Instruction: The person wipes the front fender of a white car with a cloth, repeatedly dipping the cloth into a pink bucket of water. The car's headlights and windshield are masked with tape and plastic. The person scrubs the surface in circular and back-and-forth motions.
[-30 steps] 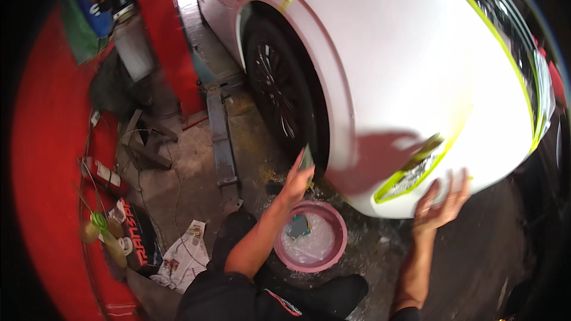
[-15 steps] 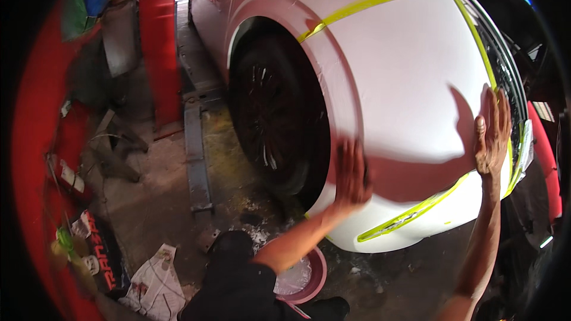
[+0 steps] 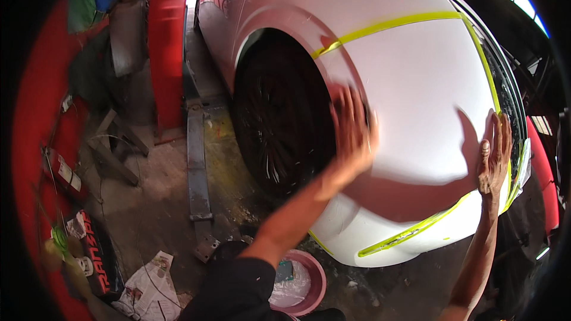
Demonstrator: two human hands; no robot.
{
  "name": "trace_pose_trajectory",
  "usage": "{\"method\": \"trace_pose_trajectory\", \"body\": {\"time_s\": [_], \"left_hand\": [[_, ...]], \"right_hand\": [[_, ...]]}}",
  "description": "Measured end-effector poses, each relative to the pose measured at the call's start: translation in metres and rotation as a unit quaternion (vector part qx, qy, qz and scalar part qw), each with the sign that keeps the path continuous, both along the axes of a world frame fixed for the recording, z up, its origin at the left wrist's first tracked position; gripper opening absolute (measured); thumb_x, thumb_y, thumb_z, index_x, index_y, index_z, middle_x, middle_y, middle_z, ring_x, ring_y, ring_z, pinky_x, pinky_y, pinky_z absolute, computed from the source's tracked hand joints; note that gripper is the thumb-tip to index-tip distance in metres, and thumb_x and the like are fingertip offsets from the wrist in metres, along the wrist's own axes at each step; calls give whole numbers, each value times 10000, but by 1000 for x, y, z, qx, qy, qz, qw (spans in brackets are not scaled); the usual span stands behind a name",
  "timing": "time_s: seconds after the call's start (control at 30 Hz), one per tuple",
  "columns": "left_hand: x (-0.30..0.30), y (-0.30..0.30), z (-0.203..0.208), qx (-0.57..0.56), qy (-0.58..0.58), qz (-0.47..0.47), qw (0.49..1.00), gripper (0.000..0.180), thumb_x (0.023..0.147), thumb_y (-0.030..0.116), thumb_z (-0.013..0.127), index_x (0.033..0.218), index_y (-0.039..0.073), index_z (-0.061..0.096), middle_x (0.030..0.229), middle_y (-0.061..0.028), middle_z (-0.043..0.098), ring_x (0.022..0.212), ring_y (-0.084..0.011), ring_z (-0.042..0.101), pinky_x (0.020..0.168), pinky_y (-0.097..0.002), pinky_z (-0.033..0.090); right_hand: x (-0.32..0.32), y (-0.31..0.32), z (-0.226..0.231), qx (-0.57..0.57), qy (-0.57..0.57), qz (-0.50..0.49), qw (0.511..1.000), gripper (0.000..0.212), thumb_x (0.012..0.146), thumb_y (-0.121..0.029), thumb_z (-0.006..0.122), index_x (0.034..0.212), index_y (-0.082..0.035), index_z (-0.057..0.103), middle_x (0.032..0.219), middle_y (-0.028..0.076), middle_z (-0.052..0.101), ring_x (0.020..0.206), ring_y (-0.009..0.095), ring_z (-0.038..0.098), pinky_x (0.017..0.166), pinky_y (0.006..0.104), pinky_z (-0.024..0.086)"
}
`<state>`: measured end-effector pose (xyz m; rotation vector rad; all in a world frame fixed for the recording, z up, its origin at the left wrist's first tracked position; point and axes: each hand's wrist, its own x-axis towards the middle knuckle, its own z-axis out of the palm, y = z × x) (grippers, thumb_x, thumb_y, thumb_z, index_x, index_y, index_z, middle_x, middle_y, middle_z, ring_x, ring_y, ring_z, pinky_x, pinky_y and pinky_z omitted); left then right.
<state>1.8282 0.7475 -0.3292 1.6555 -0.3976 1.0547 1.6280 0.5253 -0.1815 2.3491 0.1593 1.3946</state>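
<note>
A white car's rounded corner panel fills the middle, bordered by yellow masking tape. My left hand is slightly blurred and lies over the wheel-arch edge beside the dark wheel. Dark edges show at its fingers, seemingly of a flat pad under the hand; most of that is hidden. Toward the right side of the panel, my right hand rests with fingers stretched out, close to the taped edge. Another tape-edged strip runs low across the panel between my arms.
Below my left forearm stands a pink basin with whitish liquid and a greenish piece in it. A red post and a grey metal lift arm stand left of the wheel. Crumpled paper lies on the floor at lower left.
My left hand has moved upward along the wheel-arch edge, away from the lower corner. My right hand stays at the panel's right side. The view has shifted slightly, showing more of the basin.
</note>
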Motion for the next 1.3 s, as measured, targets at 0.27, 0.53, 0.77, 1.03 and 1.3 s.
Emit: {"method": "trace_pose_trajectory", "body": {"time_s": [0.27,0.53,0.77,1.03,1.3], "left_hand": [[33,21,7,39,36,9,999,669,985,352,353,1446,-102,185,1516,-293,181,1429,-399,155,1143,-572,98],[40,32,28,11,14,-9,1000,620,984,302,363,1451,-75,205,1508,-314,182,1426,-413,163,1117,-624,128],[41,35,46,-6,43,-5,999,615,989,294,367,1426,-114,220,1493,-306,229,1404,-418,219,1115,-608,154],[57,48,41,188,21,66,980,643,962,263,404,1418,-145,205,1486,-342,200,1404,-465,179,1094,-651,111],[48,36,15,88,75,-8,993,666,992,376,300,1457,-85,180,1521,-293,169,1443,-372,129,1145,-562,100]], "right_hand": [[3,7,5,-18,-7,-6,1000,607,969,-472,421,1447,-101,373,1512,156,312,1413,343,248,1145,470,179],[1,9,2,-2,-7,1,1000,602,971,-474,419,1438,-96,390,1508,147,323,1415,334,248,1147,462,183],[-2,12,3,1,1,-4,1000,593,971,-469,428,1438,-106,391,1509,143,321,1414,341,249,1146,464,189],[-3,14,3,-3,3,-19,1000,583,975,-433,433,1443,-91,376,1503,181,310,1406,354,257,1141,468,194],[-3,12,6,-2,-6,-18,1000,568,976,-420,441,1432,-86,394,1494,182,327,1403,353,266,1139,467,200]]}}
